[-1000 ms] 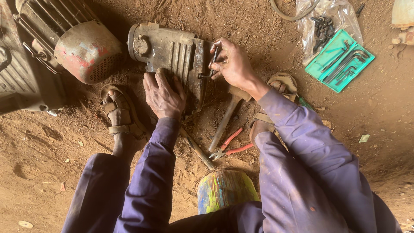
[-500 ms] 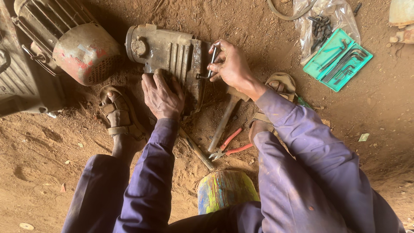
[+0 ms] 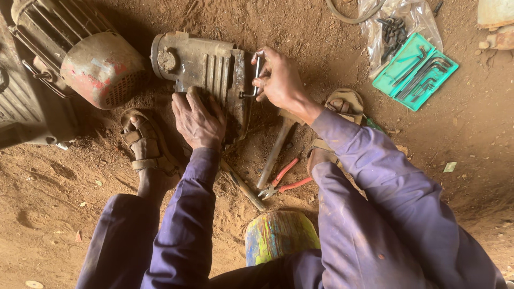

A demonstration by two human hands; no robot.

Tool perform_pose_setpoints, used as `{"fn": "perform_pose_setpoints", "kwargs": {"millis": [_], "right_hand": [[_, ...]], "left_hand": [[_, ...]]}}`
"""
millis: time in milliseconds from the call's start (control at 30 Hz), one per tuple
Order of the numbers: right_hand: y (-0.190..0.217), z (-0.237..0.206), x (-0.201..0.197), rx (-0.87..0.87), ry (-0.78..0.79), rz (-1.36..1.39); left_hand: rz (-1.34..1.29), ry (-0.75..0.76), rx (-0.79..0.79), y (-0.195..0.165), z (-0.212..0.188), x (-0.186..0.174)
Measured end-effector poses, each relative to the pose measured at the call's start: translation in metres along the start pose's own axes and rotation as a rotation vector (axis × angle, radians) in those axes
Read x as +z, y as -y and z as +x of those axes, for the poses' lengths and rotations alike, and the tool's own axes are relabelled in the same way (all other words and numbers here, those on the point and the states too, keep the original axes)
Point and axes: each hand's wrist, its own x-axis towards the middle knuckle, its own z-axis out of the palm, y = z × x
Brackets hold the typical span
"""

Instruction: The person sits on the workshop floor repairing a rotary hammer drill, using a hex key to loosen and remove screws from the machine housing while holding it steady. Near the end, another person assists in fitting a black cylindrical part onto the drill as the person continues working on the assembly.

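This is a rough, open-air repair workshop with bare earth for a floor (image 3: 64, 214). A worn, finned electric motor housing (image 3: 203, 69) lies straight on the dirt at upper centre, and a second motor with a red fan cover (image 3: 101, 67) sits at the upper left. Hand tools are scattered on the ground: a hammer (image 3: 276, 150), red-handled pliers (image 3: 284, 182), and, at the upper right, a green case of hex keys (image 3: 415, 72) beside a clear plastic bag of hardware (image 3: 393, 24).

Left hand (image 3: 197, 119) lies flat (fingers spread), right hand (image 3: 279, 80) curled shut, gripping.
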Motion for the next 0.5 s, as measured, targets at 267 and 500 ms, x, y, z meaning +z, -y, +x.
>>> {"fn": "perform_pose_setpoints", "kwargs": {"millis": [267, 500], "right_hand": [[-0.003, -0.003, 0.002, -0.08, -0.019, -0.091], [0.012, -0.004, -0.005, -0.041, 0.068, -0.393]], "left_hand": [[0.04, 0.024, -0.002, -0.001, 0.004, 0.0], [0.054, 0.134, -0.049, 0.003, 0.004, 0.0]]}}
